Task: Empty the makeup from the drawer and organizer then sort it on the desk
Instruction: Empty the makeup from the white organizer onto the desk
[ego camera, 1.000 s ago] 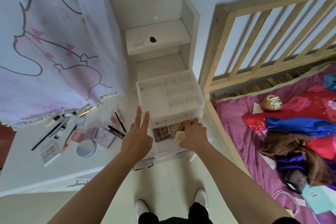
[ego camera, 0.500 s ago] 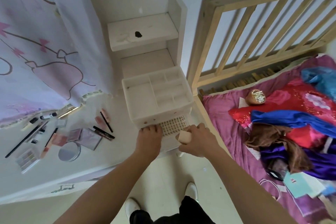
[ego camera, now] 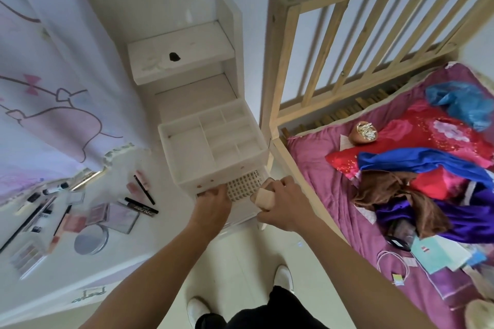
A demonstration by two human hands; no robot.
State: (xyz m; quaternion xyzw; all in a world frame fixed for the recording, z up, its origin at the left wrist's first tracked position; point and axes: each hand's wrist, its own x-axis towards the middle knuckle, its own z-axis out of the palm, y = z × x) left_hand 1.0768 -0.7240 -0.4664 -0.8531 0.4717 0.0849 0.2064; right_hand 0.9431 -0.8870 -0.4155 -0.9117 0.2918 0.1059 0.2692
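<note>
Currently I note the palette [ego camera: 244,185] lies in the drawer [ego camera: 240,218], nearest the left hand [ego camera: 213,201], fingers curled, hold unclear; right hand [ego camera: 286,203] grips a sponge [ego camera: 264,199].

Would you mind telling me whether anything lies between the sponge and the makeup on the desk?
Yes: the left hand, at the open drawer, lies between the sponge in the right hand and the desk; carrying over it probably clears.

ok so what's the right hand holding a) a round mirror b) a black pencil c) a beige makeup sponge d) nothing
c, the right hand holds a beige makeup sponge, while the round mirror and black pencil lie on the desk
</note>
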